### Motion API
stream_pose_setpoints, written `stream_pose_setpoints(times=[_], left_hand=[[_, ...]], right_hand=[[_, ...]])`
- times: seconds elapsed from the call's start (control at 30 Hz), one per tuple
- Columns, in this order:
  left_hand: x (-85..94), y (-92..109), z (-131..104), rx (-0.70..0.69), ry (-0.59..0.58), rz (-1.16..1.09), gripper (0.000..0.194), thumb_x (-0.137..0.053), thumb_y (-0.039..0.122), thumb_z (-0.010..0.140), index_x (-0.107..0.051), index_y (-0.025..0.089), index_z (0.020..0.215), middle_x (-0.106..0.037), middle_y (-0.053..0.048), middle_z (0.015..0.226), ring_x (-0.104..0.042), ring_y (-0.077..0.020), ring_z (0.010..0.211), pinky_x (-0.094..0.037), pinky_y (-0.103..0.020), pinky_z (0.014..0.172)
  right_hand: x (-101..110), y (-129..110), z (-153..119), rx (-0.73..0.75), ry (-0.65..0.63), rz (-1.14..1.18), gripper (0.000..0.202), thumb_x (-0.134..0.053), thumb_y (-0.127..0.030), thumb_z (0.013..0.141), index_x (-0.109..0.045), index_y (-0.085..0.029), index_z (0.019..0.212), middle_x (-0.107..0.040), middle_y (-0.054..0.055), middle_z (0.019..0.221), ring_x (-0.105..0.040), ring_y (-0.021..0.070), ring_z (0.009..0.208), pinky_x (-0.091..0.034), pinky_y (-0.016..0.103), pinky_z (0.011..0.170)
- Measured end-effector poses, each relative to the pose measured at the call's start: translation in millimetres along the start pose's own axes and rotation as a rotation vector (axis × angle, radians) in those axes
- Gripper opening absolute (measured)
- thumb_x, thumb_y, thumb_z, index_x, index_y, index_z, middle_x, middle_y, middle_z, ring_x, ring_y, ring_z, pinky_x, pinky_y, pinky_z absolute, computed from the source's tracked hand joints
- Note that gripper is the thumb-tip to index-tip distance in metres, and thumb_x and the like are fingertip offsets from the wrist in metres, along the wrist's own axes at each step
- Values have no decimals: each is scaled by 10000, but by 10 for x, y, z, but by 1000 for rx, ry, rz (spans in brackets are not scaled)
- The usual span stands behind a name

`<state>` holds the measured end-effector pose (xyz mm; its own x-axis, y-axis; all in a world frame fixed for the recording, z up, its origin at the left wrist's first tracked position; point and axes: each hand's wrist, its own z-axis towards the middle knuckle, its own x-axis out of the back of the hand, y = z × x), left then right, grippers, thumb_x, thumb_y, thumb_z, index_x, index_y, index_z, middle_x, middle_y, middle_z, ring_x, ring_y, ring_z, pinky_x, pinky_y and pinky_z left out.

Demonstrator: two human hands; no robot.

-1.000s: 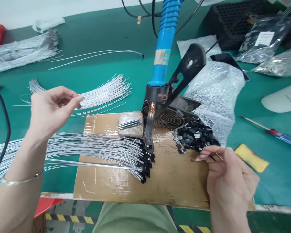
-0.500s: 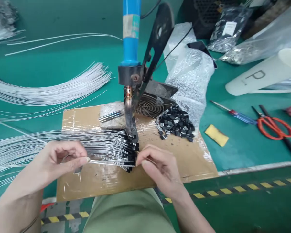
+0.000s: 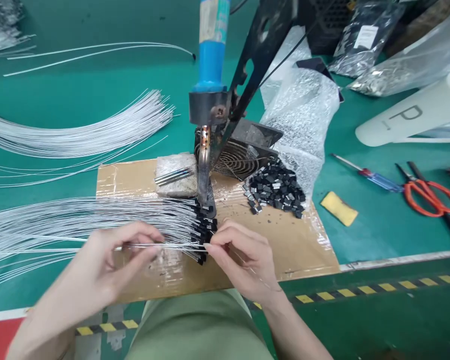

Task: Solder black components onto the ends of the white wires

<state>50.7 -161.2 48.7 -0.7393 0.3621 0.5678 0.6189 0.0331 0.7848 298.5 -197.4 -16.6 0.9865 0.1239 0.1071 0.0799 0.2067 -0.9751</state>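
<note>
A few white wires [image 3: 183, 245] run between my two hands, low over the cardboard. My left hand [image 3: 112, 262] has its thumb and fingers closed around them. At their right ends, the thumb and forefinger of my right hand [image 3: 243, 257] are pinched together. A thin strand, like solder wire [image 3: 253, 271], also passes through the right hand. Just behind lies a row of wires [image 3: 146, 215] ending in black connectors [image 3: 205, 230]. Above that row, a blue-handled soldering iron [image 3: 211, 65] is clamped with its tip pointing down.
Loose black connectors [image 3: 277, 187] are heaped on the cardboard [image 3: 285, 250], by a round fan grille [image 3: 236, 157]. Metal rods [image 3: 174, 176] rest on a pale block. A yellow sponge [image 3: 339, 208], screwdriver [image 3: 378, 180] and orange-handled scissors [image 3: 431, 197] lie right. Another wire bundle [image 3: 78, 135] is back left.
My left hand has slid right along the wires, closer to my right hand. The right hand stays near the wire ends. The whole view has shifted slightly.
</note>
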Motion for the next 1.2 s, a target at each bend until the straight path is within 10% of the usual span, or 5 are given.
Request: stream_pose_setpoints(times=[0.13,0.4,0.53,0.67,1.2], left_hand=[[-369,188,-54,-73,-61,103,210,-619,341,999,-730,279,1166,-774,-9,900,-692,-175,741,-510,-253,674],[-645,212,30,61,-110,-209,214,-565,341,1027,-672,226,881,-640,7,744,-533,-145,659,-393,-261,592],[-643,187,55,153,-17,-324,200,-651,368,978,-680,211,856,-628,2,742,-525,-133,661,-361,-251,574],[-621,197,74,207,22,-380,208,-693,377,949,-692,204,834,-612,11,712,-498,-112,622,-335,-235,548],[-650,373,70,191,147,-405,111,-751,276,880,-790,214,795,-755,-11,762,-626,-156,705,-439,-268,623]], right_hand=[[-48,29,-11,88,28,-80,173,-660,-55,954,-628,-204,872,-564,-14,762,-494,130,699,-389,269,620],[-111,84,-87,-16,195,-13,144,-719,-109,951,-684,-207,852,-582,-34,739,-523,100,639,-392,245,579],[-63,74,-66,-237,421,241,244,-662,-361,1029,-756,-221,853,-591,-33,683,-542,97,549,-413,236,508],[7,45,-25,-338,349,627,617,-407,-630,1068,-845,-198,1011,-710,59,781,-661,166,650,-573,284,567],[-197,-86,10,-352,298,450,104,-790,-175,900,-857,-247,868,-738,-5,751,-622,80,542,-530,189,529]])
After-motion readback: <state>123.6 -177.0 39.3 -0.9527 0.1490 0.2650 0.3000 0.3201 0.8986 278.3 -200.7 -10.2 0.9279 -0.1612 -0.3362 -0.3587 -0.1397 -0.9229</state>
